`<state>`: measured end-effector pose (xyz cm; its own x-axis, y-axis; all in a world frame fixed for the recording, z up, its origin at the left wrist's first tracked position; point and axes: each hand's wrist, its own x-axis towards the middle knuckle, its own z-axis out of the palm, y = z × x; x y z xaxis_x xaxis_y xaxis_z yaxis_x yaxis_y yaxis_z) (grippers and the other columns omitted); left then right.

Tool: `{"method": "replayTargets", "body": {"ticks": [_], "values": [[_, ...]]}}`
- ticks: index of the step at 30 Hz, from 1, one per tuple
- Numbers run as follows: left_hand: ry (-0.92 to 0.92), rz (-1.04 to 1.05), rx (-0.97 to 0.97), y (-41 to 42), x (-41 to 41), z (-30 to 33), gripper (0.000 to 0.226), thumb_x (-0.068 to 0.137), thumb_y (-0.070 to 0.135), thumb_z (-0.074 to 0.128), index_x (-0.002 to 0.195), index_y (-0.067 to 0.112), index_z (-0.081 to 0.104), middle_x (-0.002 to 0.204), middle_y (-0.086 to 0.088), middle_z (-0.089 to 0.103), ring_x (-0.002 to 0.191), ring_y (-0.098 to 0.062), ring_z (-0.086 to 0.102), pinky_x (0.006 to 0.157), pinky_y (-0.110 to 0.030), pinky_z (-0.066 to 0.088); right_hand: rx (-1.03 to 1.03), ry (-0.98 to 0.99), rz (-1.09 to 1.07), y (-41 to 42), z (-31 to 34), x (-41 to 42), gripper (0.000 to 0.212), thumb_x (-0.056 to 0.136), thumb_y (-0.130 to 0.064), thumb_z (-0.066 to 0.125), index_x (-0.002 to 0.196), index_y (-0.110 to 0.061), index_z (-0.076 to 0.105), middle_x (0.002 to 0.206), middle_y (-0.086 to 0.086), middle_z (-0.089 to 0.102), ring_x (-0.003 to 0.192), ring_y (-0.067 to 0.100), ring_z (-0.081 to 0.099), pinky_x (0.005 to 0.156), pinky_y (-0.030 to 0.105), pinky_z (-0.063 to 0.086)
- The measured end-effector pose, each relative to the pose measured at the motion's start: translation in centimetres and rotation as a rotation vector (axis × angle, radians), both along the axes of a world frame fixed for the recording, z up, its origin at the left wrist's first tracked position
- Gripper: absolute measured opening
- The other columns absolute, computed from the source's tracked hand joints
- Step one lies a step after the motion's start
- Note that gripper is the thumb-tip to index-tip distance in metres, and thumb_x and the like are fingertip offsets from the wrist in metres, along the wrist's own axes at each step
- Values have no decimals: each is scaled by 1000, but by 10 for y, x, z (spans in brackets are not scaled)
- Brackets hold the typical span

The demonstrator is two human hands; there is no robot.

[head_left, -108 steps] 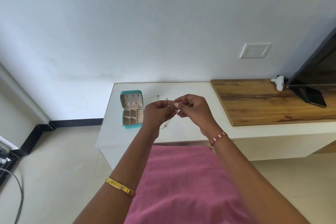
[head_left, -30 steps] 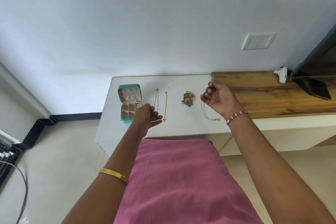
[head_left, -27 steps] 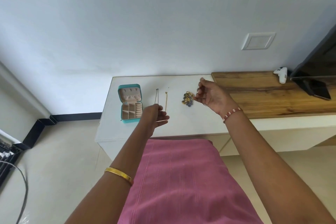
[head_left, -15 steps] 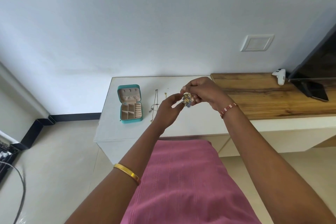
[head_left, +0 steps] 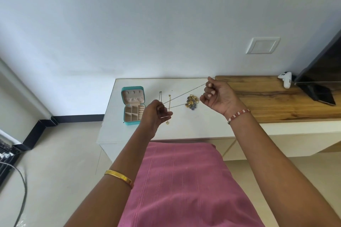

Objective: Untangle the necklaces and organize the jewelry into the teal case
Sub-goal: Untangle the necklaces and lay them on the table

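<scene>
A thin chain necklace is stretched taut in the air above the white table. My left hand pinches its lower end and my right hand pinches its upper end. The open teal case stands at the table's left, lid up, with its beige compartments showing. Two straightened gold chains lie beside it, one nearer the case, the other partly behind my left hand. A heap of gold and blue jewelry lies under the stretched chain, close to my right hand.
A wooden top adjoins the table on the right, with a white game controller and a dark TV on it. A pink cloth covers my lap. Cables lie on the floor at the left.
My hands met at the jewelry heap half a second ago. They have since drawn apart, pulling a thin chain taut between them, left hand down-left, right hand up-right.
</scene>
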<state>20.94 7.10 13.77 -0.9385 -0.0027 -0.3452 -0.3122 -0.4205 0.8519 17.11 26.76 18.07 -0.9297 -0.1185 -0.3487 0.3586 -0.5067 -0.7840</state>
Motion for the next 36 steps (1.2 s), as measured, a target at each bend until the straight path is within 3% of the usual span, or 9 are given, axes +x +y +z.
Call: {"method": "replayTargets", "body": {"ticks": [3,7,9,16,21,24,27,32,36], "values": [[-33,20,85,2,0,0,28,92,9,43,64,9,46,65,-7,53,64,-24,59,70,-33,49,-25,9,-21,-1,-7,-1,37,95,-26,44,60,-15,39,34,-5,29,29,9,25,38,13,30],[-52,-36,55,-2,0,-8,19,90,12,55,71,12,53,64,-3,46,38,-8,40,42,-18,36,54,53,-61,2,-9,-2,32,93,-25,50,64,-13,46,35,-6,29,28,7,21,34,14,20],[-32,-91,-12,-8,1,-14,14,90,8,55,77,11,58,62,-1,39,37,-4,30,39,-15,28,123,107,-71,6,-7,-2,26,93,-23,51,70,-11,53,36,-6,30,28,5,21,34,15,17],[135,-310,-509,-14,6,-22,24,95,5,45,92,11,68,66,-2,47,55,-12,31,55,-21,30,114,234,-28,7,-2,0,14,93,-14,49,88,-9,62,43,-7,35,31,3,22,34,15,19],[203,-296,-610,-10,5,-23,26,91,-5,44,96,6,68,75,-2,61,59,-9,49,58,-18,41,7,235,79,8,0,6,32,94,-9,42,118,-25,58,61,-4,53,34,4,26,36,14,24],[238,-244,-697,-11,1,-29,20,88,-4,53,100,2,68,72,0,64,52,3,55,60,-15,47,82,267,91,6,1,9,42,94,-5,43,123,-33,54,76,2,62,40,7,31,36,16,27],[257,-169,-867,-12,-2,-33,14,83,0,62,92,6,70,71,-5,67,68,-10,63,73,-26,50,199,296,93,4,2,7,47,93,0,42,129,-30,50,80,6,63,41,8,32,36,15,27],[324,-70,-1089,-8,1,-30,14,82,2,65,94,3,71,87,-12,72,82,-20,66,71,-20,44,430,353,52,-1,-1,4,50,93,5,41,135,-23,46,68,4,63,36,7,26,37,13,23],[346,-49,-1103,-6,5,-32,12,82,1,64,92,6,70,73,-8,67,70,-20,62,72,-26,48,581,382,-2,-7,-3,4,52,92,4,42,136,-24,45,66,2,62,37,8,23,38,15,22]]}}
